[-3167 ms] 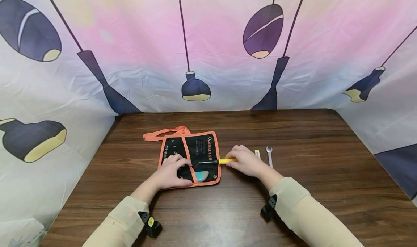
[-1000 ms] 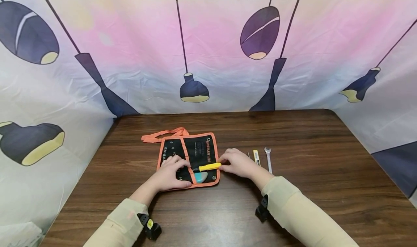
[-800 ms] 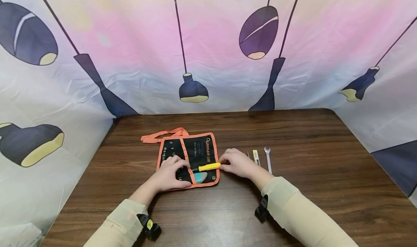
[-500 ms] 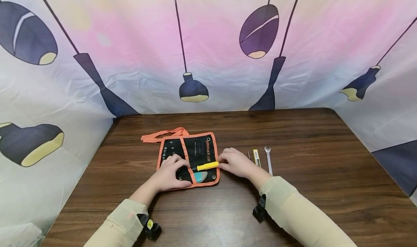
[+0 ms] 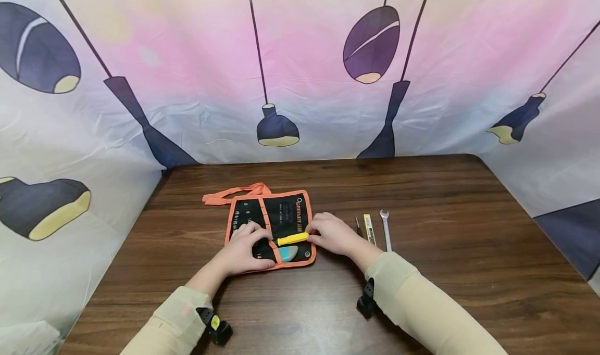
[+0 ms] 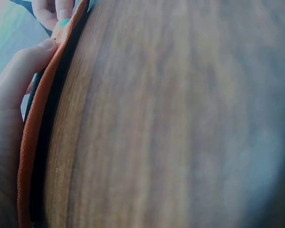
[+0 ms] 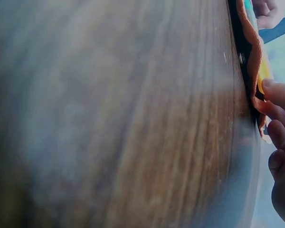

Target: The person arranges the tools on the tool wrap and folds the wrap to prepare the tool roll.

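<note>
One black tool pouch (image 5: 287,209), orange-trimmed, flat on the table (image 5: 300,313); our left hand (image 5: 246,246) rests on it, fingers loosely spread. One yellow handle (image 5: 291,239), over the pouch, just beside a teal-and-grey tool (image 5: 287,253); we pinch its outer end between thumb and fingertips of our right hand (image 5: 332,233), nearly closed. One wrench (image 5: 386,230), farther right.
</note>
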`<state>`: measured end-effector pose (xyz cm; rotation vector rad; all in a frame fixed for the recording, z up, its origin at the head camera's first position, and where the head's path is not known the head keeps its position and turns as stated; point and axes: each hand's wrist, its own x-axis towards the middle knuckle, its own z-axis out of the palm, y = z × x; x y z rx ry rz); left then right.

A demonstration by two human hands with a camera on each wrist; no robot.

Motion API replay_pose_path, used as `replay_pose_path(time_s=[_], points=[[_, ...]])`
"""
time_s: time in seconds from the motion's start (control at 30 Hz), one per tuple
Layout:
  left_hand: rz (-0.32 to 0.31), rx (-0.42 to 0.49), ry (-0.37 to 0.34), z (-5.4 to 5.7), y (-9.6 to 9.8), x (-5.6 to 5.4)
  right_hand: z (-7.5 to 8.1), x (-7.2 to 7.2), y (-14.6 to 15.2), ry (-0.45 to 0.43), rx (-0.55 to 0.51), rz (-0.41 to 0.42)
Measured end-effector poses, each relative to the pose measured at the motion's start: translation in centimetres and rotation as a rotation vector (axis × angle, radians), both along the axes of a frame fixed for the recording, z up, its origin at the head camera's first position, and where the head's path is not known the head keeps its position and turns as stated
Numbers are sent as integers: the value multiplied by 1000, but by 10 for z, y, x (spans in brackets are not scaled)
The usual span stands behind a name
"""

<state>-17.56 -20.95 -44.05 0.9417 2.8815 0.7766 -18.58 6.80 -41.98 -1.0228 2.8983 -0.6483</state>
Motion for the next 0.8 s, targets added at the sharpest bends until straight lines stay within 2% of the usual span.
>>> replay_pose_path(time_s=[0.27,0.5,0.8], points=[[-3,4,19,-1,-1,1,-3,-1,-2,-8,10,-20],[0,5,-7,-1,-1,5,-9,0,-2,-16,10,-7],[17,29,12,-3,-2,0,-5,-2,-5,-5,8,-32]])
